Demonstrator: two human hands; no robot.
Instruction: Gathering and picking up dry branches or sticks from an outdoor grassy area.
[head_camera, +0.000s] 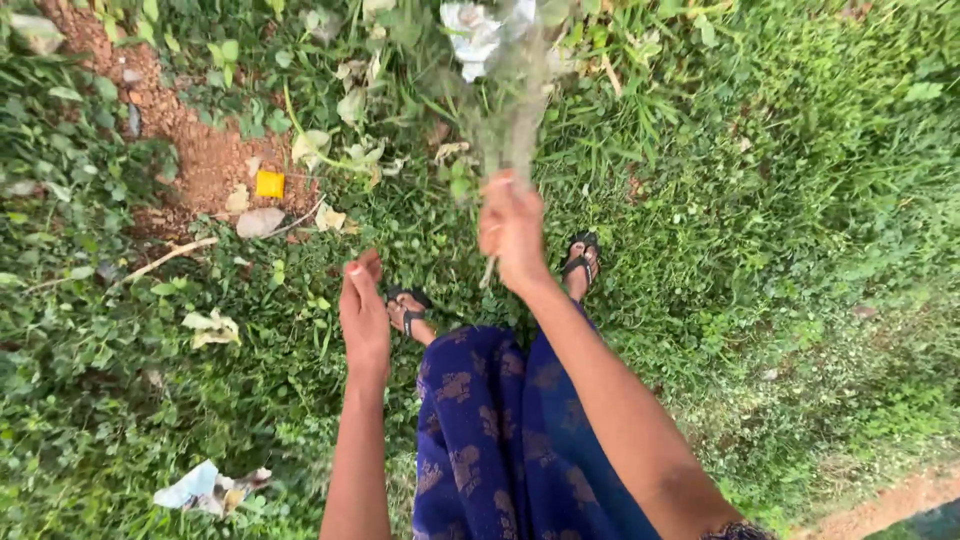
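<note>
A person standing on weedy ground holds up a bunch of plant stems (510, 110), the right hand (512, 232) closed in a fist around the lower stalks. The left hand (365, 310) hangs empty just beside it, fingers straight and together, apart from the bunch. Blurred in the frame, the stems look light and limp, likely best gripped low on the stalks. Scraps of litter (268, 184) lie on the grass (800, 200).

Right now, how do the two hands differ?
The right hand is raised and closed around a bunch of plant stems; the left hand is lower, empty, its fingers together and straight. The right hand looks motion-blurred, the left hand sharper. Both are bare and hang over grass.
</note>
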